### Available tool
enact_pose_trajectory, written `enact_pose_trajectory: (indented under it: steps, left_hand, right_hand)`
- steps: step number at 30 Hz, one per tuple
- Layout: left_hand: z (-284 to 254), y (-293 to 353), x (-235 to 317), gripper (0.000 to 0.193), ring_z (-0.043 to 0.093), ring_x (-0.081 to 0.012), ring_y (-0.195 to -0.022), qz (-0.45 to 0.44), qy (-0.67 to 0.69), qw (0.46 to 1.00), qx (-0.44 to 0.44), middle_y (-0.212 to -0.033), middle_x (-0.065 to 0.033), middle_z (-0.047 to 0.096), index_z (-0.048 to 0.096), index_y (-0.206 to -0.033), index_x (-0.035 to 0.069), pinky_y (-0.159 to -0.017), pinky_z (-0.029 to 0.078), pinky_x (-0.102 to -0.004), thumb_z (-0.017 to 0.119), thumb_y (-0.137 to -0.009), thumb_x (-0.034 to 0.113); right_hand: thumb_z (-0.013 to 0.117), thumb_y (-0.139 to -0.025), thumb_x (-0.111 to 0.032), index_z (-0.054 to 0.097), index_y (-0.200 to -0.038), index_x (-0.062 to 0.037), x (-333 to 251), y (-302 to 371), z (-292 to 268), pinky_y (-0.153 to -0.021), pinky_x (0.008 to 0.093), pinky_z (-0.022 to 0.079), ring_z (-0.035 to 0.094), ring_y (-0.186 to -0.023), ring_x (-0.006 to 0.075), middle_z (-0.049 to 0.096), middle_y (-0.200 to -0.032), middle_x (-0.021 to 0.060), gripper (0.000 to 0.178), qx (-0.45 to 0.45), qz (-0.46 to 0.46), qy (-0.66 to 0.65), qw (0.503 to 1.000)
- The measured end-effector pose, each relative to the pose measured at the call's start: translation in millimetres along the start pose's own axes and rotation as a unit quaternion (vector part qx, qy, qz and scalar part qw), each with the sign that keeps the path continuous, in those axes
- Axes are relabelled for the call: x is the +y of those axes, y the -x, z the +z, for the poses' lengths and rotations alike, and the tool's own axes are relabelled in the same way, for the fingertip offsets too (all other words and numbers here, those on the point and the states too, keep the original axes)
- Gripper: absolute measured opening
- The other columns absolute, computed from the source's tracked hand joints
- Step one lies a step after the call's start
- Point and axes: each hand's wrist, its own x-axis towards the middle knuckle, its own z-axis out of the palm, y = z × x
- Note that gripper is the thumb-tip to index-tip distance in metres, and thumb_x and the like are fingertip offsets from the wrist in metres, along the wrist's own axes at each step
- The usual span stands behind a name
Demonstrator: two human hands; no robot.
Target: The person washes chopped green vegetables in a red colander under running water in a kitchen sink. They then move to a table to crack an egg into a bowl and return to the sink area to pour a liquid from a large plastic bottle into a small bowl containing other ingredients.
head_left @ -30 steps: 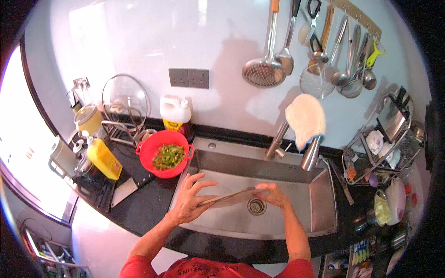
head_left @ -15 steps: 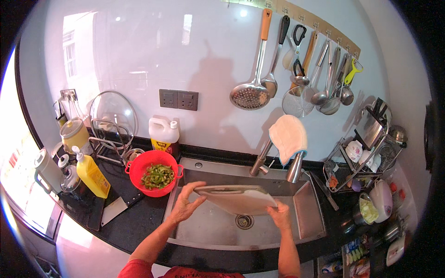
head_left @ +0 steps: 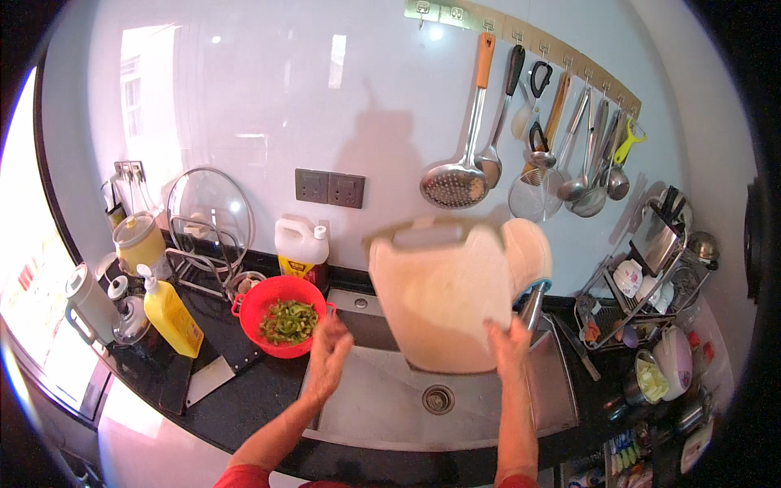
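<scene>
My right hand (head_left: pixel 509 346) grips the lower right edge of a pale cutting board (head_left: pixel 443 297), which stands raised and upright over the steel sink (head_left: pixel 382 398), its handle slot at the top. The board is blurred. My left hand (head_left: pixel 329 358) hovers apart from it, fingers spread and holding nothing, just right of a red colander (head_left: pixel 281 321) of chopped green vegetables on the black counter. The board hides most of the tap (head_left: pixel 533 305).
A cleaver (head_left: pixel 199 382) lies on the counter left of the sink, near a yellow bottle (head_left: pixel 172 313), a kettle, a jar and a lid rack. Ladles and skimmers (head_left: pixel 537 138) hang on the wall. A dish rack (head_left: pixel 651 276) stands at the right.
The board rose from lying flat low over the sink to standing upright in front of the tap. My left hand let go of it and dropped away to the left.
</scene>
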Motion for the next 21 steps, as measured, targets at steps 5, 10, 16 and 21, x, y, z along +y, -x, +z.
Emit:
enact_pose_trajectory:
  steps: [5,10,16,21]
  left_hand:
    - [-13,49,-23,0.031,0.058,-0.0137,-0.084,-0.205,0.033,0.974,-0.085,-0.096,-0.0043,0.057,0.053,-0.109,0.006,-0.064,0.05,-0.0283,0.061,-0.083,0.021]
    - [-11,56,-24,0.029,0.059,-0.0145,-0.085,-0.262,0.073,0.955,-0.115,-0.092,-0.004,0.059,0.055,-0.106,0.004,-0.066,0.05,-0.0287,0.061,-0.084,0.022]
    - [-36,56,-29,0.029,0.059,-0.0155,-0.085,-0.293,0.074,0.95,-0.071,-0.094,-0.0059,0.06,0.055,-0.104,0.002,-0.068,0.05,-0.0298,0.062,-0.083,0.021]
    - [-56,59,-33,0.024,0.059,-0.0162,-0.083,-0.325,0.09,0.941,0.003,-0.094,-0.0068,0.061,0.056,-0.101,0.002,-0.067,0.05,-0.0309,0.061,-0.084,0.018]
  right_hand:
    - [0.065,-0.078,-0.014,0.06,-0.098,0.0038,-90,-103,55,-0.063,0.024,0.043,0.055,-0.072,0.0099,0.062,-0.084,0.005,0.028,0.014,-0.068,-0.13,0.989]
    - [0.067,-0.076,-0.013,0.059,-0.097,0.0077,-158,-184,103,-0.068,0.029,0.045,0.057,-0.078,0.0155,0.062,-0.091,0.0098,0.03,0.014,-0.07,-0.187,0.98]
    - [0.072,-0.071,-0.014,0.057,-0.096,0.0104,-176,-255,151,-0.072,0.034,0.046,0.057,-0.081,0.0207,0.06,-0.094,0.0147,0.037,0.053,-0.045,-0.232,0.97]
    - [0.075,-0.067,-0.017,0.057,-0.094,0.0114,-150,-290,168,-0.073,0.0348,0.046,0.057,-0.081,0.0225,0.06,-0.094,0.0155,0.043,0.097,-0.033,-0.174,0.979]
